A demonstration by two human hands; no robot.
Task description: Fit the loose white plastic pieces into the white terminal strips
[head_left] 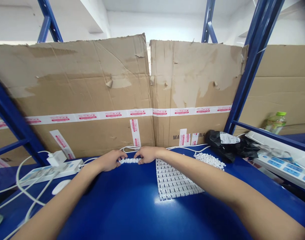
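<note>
A short row of small white plastic pieces [131,160] lies at the back of the blue table, side by side in a line. My left hand [112,160] has its fingers curled around the row's left end. At the right end, my right hand [148,154] holds the row between thumb and fingers. Close to my right forearm is a grid of similar white pieces [171,183] in even rows, partly hidden under that arm. Beyond the forearm sits a loose pile of small white pieces [211,160].
Cardboard sheets [92,90] stand along the back, between blue metal posts [252,63]. On the left are a power strip [70,166], cables and a white mouse [61,186]. To the right lie a black plastic bag [221,146], another power strip [284,165] and a bottle [276,122].
</note>
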